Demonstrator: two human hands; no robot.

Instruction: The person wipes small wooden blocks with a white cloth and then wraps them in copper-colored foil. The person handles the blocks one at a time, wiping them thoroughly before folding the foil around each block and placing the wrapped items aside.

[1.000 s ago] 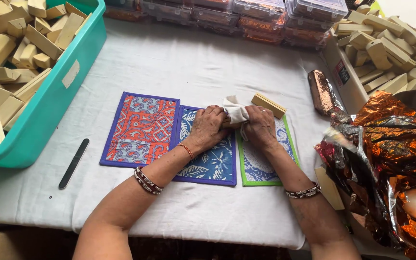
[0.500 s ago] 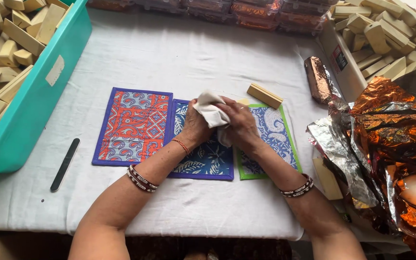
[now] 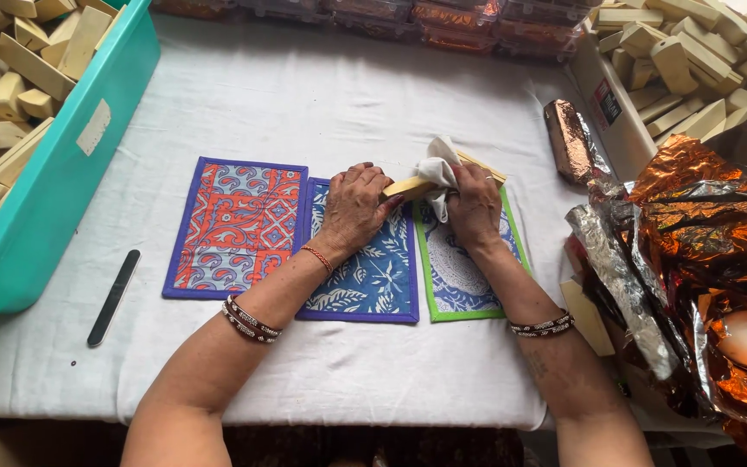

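Head camera looking straight down at a table with a white cloth cover. Far left there's a teal bin packed with pale tan bars, and a black nail file lying on the cover just beside it. Then three patterned mats in a row: an orange and blue mat, a dark blue leaf mat, and a green-edged mat.

Left hand is closed around the near end of a tan bar, pinning it just above the mats. Right hand has a white rag bunched tight in its fingers and pressed against the bar, so both hands are gripping, neither is loose or open.

Right of that there's one foil-wrapped bar lying on the cover, then a box stacked with more bare tan bars, and a big crumpled heap of orange and silver foil at the far right.

Going by how things sit: this bar looks to be mid-wipe, not wrapped yet. Only one wrapped bar lies near it, while both containers are full of bare ones, so most of the pile seems still to go.
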